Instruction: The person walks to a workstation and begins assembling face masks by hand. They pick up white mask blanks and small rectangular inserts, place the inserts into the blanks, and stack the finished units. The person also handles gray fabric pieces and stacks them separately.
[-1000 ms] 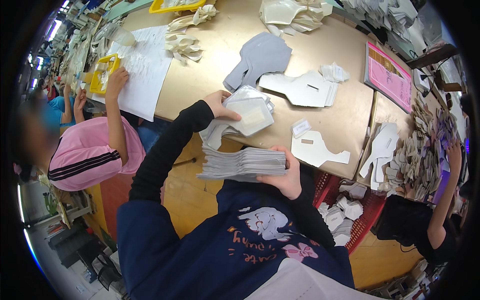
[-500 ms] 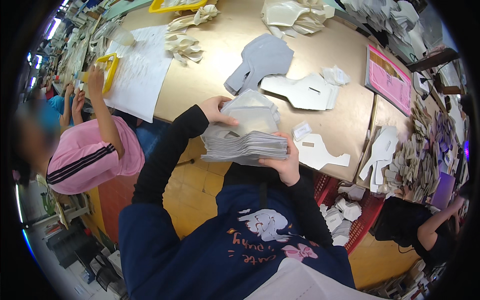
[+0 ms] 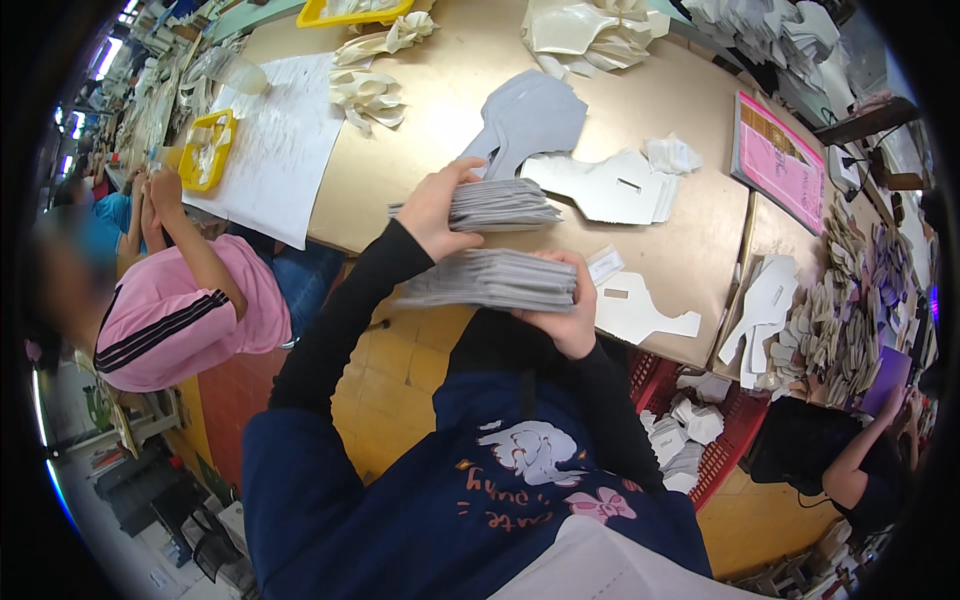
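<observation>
My left hand point(image 3: 440, 212) grips a stack of thin grey cut pieces point(image 3: 505, 205) near its left end, and their layered edges face me. Just below it, my right hand point(image 3: 568, 312) is closed round the right end of a second stack of grey pieces point(image 3: 485, 282). A narrow gap lies between the two stacks. Both are held up at the table's near edge. Behind the upper stack lie larger grey-blue shaped pieces point(image 3: 535, 110). White cut pieces with a slot point(image 3: 605, 190) lie right of them, and another white piece point(image 3: 640, 308) is beside my right hand.
The table point(image 3: 430, 110) bears a yellow tray point(image 3: 205, 150), a white sheet point(image 3: 290, 120), cream strips point(image 3: 365, 95) and a pink printed booklet point(image 3: 780, 155). A red basket point(image 3: 715, 450) of scraps stands at lower right. A person in a pink shirt point(image 3: 185, 310) works at left.
The upper stack has turned from lying tilted with its face showing to edge-on, and my left hand has rotated and shifted with it. The neighbour's hand has drawn back from the yellow tray.
</observation>
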Demonstrator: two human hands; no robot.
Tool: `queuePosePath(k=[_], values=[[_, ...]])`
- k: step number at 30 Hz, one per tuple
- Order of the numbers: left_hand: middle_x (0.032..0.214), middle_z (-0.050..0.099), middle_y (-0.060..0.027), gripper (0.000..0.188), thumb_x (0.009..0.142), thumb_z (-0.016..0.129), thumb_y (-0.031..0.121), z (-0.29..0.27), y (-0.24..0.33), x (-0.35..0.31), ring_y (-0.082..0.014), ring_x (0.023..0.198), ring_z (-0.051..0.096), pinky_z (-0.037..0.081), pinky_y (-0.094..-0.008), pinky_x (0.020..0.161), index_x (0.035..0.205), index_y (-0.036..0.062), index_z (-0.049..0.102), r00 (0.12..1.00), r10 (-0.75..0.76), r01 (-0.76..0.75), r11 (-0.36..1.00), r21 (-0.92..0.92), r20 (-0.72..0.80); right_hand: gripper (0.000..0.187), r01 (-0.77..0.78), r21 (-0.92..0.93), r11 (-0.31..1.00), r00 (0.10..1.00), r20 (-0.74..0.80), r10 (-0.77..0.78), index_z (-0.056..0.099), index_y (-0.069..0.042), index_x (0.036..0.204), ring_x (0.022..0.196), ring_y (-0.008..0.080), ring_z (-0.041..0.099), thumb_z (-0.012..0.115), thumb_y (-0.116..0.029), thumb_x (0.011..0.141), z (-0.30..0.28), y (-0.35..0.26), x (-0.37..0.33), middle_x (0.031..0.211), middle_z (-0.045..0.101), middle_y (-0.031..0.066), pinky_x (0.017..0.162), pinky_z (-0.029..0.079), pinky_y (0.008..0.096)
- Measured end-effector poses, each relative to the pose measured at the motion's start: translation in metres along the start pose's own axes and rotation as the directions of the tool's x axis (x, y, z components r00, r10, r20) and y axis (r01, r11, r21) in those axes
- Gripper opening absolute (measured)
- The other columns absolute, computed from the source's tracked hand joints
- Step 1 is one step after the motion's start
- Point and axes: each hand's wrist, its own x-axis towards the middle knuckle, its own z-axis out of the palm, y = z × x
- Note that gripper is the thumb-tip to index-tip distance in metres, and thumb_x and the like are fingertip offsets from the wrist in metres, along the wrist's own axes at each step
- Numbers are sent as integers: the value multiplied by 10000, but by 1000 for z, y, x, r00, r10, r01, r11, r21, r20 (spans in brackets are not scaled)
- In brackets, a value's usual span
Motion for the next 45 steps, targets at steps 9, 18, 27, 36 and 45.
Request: queuePosePath(k=[9, 18, 27, 36, 45], values=[[1332, 484, -194, 1113, 717, 870, 163, -4, -28, 19, -268, 1255, 491, 378, -380, 1079, 1557, 105, 141, 995, -59, 80, 959, -271, 87, 716, -91, 4, 996, 996, -18, 91, 435, -67, 1268, 1111, 159, 600, 806, 101, 679, -14, 16, 17, 1208, 584, 58, 913, 531, 303], [1200, 601, -151, 784, 904, 722, 152, -11, -57, 25, -199, 1117, 563, 438, -333, 987, 1524, 83, 247, 965, -218, 260, 752, -605, 144, 730, -103, 2, 995, 994, -28, 103, 425, -64, 1282, 1077, 148, 617, 811, 96, 683, -14, 14, 19, 1169, 617, 66, 900, 532, 291], [1299, 548, -170, 880, 853, 767, 122, -13, -62, 30, -234, 1213, 524, 380, -343, 1064, 1542, 86, 221, 974, -173, 227, 758, -612, 147, 701, -115, 46, 992, 993, -27, 116, 438, -64, 1275, 1095, 151, 601, 819, 51, 698, -13, 11, 19, 1163, 611, 59, 935, 494, 304], [1356, 510, -205, 1114, 758, 870, 185, -9, -40, 18, -292, 1301, 474, 347, -389, 1112, 1568, 89, 110, 994, -68, 98, 920, -380, 91, 708, -138, 65, 988, 990, -29, 140, 435, -67, 1280, 1088, 144, 599, 830, 34, 701, -14, 15, 18, 1161, 610, 53, 927, 493, 298], [1263, 609, -191, 704, 985, 595, 82, -5, -31, 21, -204, 1196, 559, 407, -312, 1041, 1554, 94, 181, 980, -184, 190, 755, -628, 76, 702, -120, 36, 992, 992, -28, 122, 440, -64, 1277, 1084, 138, 598, 825, 41, 700, -14, 12, 18, 1159, 612, 49, 924, 493, 292]])
